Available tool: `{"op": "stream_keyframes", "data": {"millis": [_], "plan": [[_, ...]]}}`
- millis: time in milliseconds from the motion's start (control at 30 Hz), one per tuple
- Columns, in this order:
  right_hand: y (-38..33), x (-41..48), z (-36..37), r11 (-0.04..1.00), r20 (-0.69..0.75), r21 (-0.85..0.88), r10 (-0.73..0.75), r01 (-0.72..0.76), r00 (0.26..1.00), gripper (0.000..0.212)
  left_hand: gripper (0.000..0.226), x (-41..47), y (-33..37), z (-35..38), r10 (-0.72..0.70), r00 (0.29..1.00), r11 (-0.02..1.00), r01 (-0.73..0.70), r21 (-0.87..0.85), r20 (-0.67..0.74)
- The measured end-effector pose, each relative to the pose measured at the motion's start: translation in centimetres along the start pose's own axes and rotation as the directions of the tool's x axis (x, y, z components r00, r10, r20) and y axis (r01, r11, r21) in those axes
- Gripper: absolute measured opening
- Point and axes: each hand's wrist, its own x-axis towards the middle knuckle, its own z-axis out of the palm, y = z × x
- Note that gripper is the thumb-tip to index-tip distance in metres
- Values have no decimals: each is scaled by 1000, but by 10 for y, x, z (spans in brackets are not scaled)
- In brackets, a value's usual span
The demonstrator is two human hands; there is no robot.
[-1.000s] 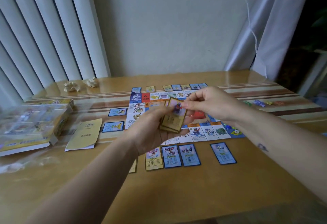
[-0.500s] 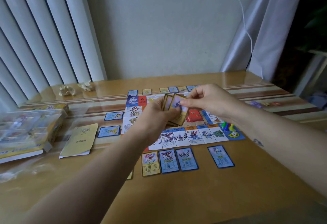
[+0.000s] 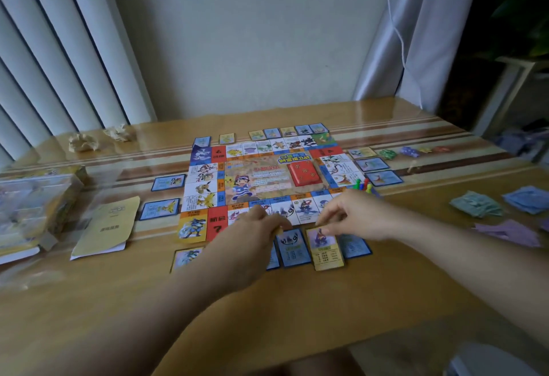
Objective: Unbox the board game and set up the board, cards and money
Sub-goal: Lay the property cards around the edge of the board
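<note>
The game board [image 3: 261,179] lies open in the middle of the wooden table [image 3: 267,310], with a red card stack [image 3: 303,173] on it. Property cards ring the board on all sides. My right hand [image 3: 353,215] pinches the top of a yellow-framed card [image 3: 325,249] that lies on the table in the near row, between two blue cards [image 3: 291,246]. My left hand [image 3: 252,233] hovers over the near row left of it, fingers curled round the rest of the cards, which are mostly hidden. Piles of paper money [image 3: 475,205] lie at the right.
The game box [image 3: 32,209] in clear wrap and a yellow rule booklet [image 3: 107,227] sit at the left. Two crumpled paper balls [image 3: 83,141] lie at the back left. Coloured pawns [image 3: 363,185] stand at the board's right near corner. Curtains hang behind.
Both hands came down from above the board's middle to its near edge. My right hand drew one yellow-framed card off the stack and set it in the near row.
</note>
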Motion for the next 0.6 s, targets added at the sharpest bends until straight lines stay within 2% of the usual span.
{"op": "stream_keyframes", "data": {"millis": [100,167,233,300,367,467,600], "plan": [[2,3,11,996,-132,-88,-24,13,991,13,52,-12,10,15,54,996,977,-69,202,78],[3,0,14,973,-233,-232,-69,13,970,18,57,-17,15,18,90,988,960,-119,253,126],[-2,-9,13,939,-271,-344,-127,27,954,24,58,-19,16,18,99,982,953,-141,270,163],[-8,-23,13,910,-180,-405,-175,89,968,31,60,-20,15,19,106,973,947,-161,278,204],[-12,-39,19,857,-8,-488,-192,164,981,44,63,-19,13,21,120,964,942,-186,279,237],[-12,-60,30,798,195,-564,-122,213,973,62,64,-19,13,21,120,956,947,-191,257,268],[-9,-63,35,790,248,-583,-50,190,967,68,62,-21,17,19,121,955,951,-190,243,272]]}}
